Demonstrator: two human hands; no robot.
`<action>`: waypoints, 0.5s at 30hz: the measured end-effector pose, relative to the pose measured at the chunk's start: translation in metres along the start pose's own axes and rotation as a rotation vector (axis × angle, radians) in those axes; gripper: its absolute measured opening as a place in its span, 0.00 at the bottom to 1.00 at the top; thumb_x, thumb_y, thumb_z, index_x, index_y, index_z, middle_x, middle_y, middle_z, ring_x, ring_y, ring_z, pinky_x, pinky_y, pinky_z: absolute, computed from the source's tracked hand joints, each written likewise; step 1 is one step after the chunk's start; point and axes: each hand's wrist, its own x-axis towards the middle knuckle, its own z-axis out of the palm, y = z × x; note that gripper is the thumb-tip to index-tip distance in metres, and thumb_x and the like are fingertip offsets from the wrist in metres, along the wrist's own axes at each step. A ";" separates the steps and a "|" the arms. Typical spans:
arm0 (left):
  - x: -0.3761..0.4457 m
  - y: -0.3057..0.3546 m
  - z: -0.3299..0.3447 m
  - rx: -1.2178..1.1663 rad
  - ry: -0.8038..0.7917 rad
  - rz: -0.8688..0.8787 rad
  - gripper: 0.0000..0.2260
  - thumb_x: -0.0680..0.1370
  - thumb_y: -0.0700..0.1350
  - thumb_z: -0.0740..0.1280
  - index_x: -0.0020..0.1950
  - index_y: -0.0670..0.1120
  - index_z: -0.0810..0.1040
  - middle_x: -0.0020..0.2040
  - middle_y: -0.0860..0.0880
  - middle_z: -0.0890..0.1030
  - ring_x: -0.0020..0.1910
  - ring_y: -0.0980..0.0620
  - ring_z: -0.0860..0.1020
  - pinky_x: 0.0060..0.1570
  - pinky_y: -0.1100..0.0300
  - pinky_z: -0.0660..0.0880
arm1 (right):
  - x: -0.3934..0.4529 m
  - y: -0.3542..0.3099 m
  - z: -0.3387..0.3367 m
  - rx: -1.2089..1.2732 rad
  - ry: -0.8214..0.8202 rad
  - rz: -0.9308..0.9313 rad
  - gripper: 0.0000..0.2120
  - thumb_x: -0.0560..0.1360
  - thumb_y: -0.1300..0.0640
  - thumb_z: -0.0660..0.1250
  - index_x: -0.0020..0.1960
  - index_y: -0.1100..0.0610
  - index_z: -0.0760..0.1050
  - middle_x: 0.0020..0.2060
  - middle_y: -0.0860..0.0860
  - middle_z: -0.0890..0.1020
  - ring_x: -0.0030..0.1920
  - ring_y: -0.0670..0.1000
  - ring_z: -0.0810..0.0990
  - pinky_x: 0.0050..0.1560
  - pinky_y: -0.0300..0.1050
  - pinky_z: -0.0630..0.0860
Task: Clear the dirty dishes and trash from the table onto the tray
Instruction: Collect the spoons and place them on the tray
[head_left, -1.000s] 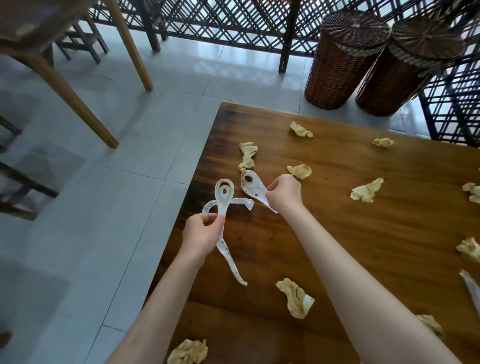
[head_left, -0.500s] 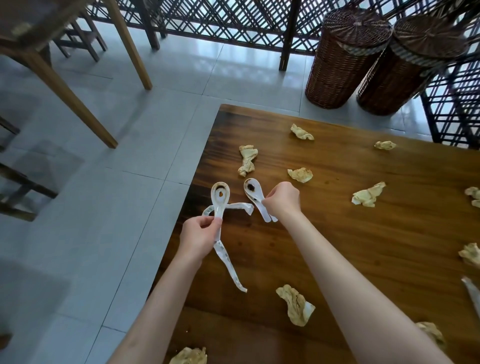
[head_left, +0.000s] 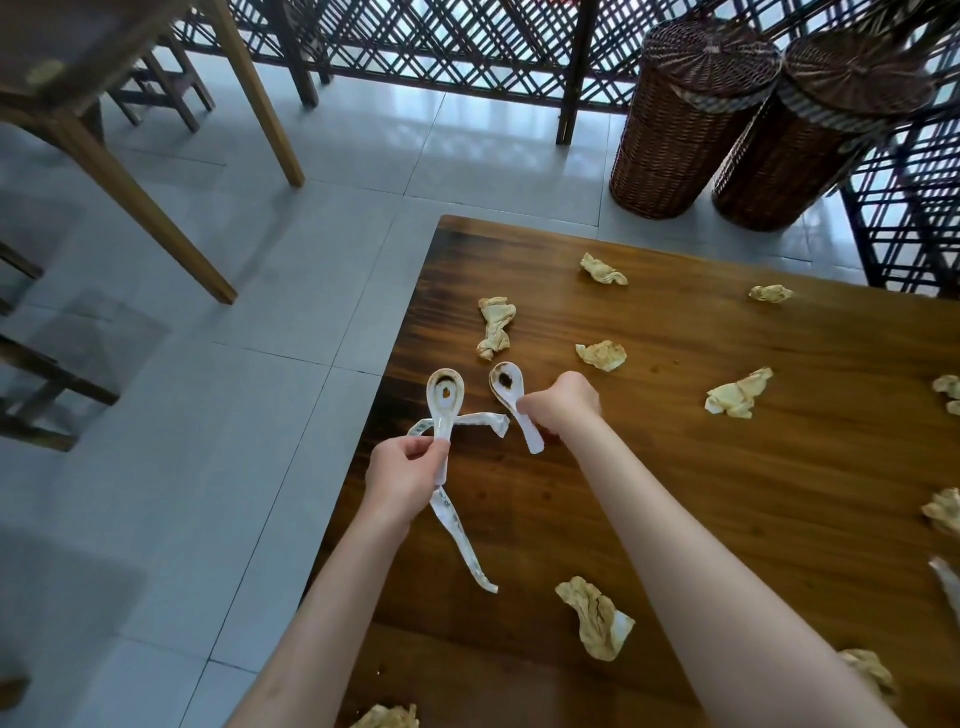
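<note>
Both bare forearms are stretched out from the bottom of the view, the right one reaching a bit further than the left. The left hand (head_left: 405, 475) is seen from the back, fingers curled in, and the handle of a white spoon (head_left: 443, 402) is pinched between thumb and fingertips, bowl pointing away. The right hand (head_left: 563, 402) is balled up knuckles-up, wrist bent slightly inward, and a second spoon (head_left: 511, 397) is gripped by its handle, the handle end sticking out below the fist. The two hands are kept near each other, not touching.

Crumpled napkins (head_left: 597, 616) across table (head_left: 675, 467)
</note>
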 end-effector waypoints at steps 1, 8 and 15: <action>0.000 0.000 0.000 -0.001 0.002 0.001 0.13 0.77 0.48 0.66 0.59 0.44 0.77 0.43 0.53 0.76 0.46 0.53 0.74 0.46 0.58 0.73 | 0.000 0.000 0.000 -0.011 -0.015 -0.001 0.11 0.70 0.56 0.71 0.46 0.57 0.71 0.38 0.52 0.76 0.35 0.49 0.75 0.27 0.40 0.69; 0.000 0.002 0.000 -0.002 0.000 0.004 0.13 0.77 0.49 0.66 0.59 0.44 0.77 0.47 0.50 0.77 0.49 0.51 0.74 0.47 0.57 0.73 | -0.001 0.002 0.004 0.066 -0.111 -0.010 0.10 0.73 0.59 0.68 0.53 0.60 0.73 0.47 0.55 0.77 0.41 0.53 0.78 0.31 0.43 0.78; 0.001 0.001 0.000 0.010 0.008 0.008 0.14 0.77 0.49 0.66 0.60 0.43 0.77 0.49 0.48 0.78 0.50 0.49 0.76 0.51 0.54 0.75 | -0.006 0.002 0.006 0.174 -0.185 0.012 0.16 0.73 0.54 0.69 0.55 0.59 0.69 0.50 0.54 0.76 0.47 0.55 0.79 0.30 0.44 0.78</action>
